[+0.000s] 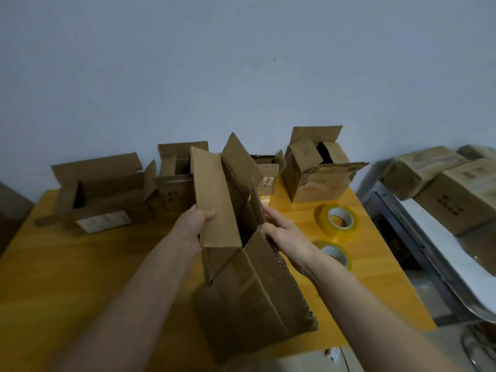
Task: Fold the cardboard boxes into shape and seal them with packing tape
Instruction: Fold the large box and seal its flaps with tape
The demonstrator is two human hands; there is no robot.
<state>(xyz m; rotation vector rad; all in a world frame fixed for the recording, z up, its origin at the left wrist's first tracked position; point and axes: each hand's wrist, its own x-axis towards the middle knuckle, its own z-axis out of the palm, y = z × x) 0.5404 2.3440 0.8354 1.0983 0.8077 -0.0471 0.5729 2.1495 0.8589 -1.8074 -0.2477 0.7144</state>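
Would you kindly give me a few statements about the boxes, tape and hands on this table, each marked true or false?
1. The left hand grips a flap of the open brown cardboard box in the middle. True.
2. The right hand holds a roll of tape. False: it rests on the box's corrugated edge.
3. Two rolls of clear yellowish packing tape lie on the yellow table, to the right of the held box. True.
4. The held box is already taped shut. False: its flaps stand open.
5. The boxes along the far wall are all closed. False: their top flaps are open.
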